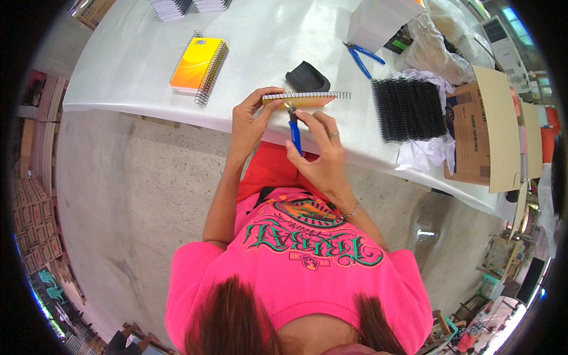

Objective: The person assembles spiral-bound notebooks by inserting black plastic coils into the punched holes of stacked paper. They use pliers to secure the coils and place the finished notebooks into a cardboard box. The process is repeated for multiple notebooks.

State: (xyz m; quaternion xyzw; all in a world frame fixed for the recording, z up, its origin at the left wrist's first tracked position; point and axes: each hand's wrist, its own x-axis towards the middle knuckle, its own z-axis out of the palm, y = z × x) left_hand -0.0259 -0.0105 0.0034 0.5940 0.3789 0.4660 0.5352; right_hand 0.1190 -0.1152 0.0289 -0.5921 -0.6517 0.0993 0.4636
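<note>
My left hand grips the near left end of a thin orange spiral-bound notebook held edge-up at the front edge of the white table. Its black wire spiral runs along the top and sticks out to the right. My right hand holds blue-handled pliers, whose jaws meet the spiral at the notebook's left end.
A stack of orange-yellow spiral notebooks lies to the left. A black pad, a second pair of blue pliers, a pile of black wire spirals, white paper stacks, plastic bags and a cardboard box sit to the right.
</note>
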